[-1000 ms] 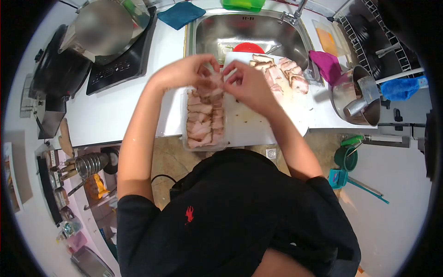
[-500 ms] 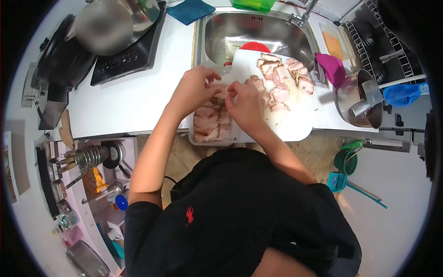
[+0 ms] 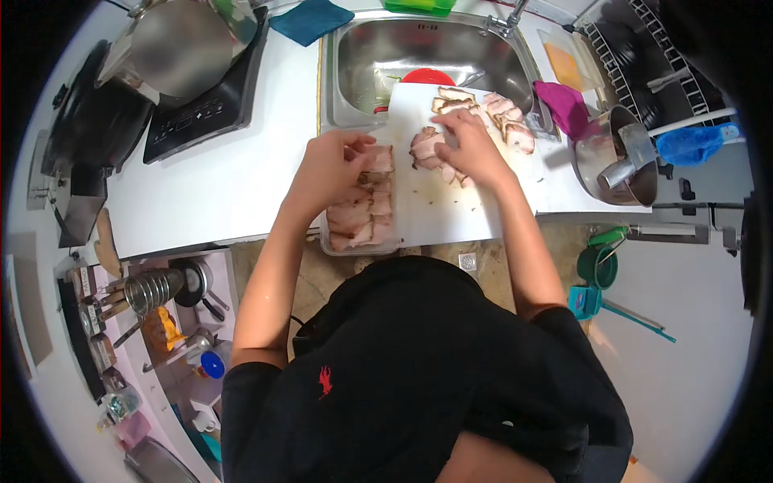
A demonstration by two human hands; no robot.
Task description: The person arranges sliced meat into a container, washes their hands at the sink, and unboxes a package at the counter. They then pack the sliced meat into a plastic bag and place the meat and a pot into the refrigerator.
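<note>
Kitchen, w/ 1 sink (image 3: 439, 58), tap (image 3: 505, 26) & cooktop (image 3: 197, 117).

"What's your count so far?"
"One left hand (image 3: 328, 173), one right hand (image 3: 473, 145)."
"And the kitchen things?"
"One cutting board (image 3: 439, 219), one plastic box (image 3: 360, 250), one sink (image 3: 427, 52), one tap (image 3: 504, 27), one cooktop (image 3: 189, 127)."
"Anything beside the sink?"
"One teal cloth (image 3: 312, 22), one purple cloth (image 3: 562, 110): two."
"Meat slices (image 3: 428, 146)?"
"Many, overlapping too much for an exact number."
</note>
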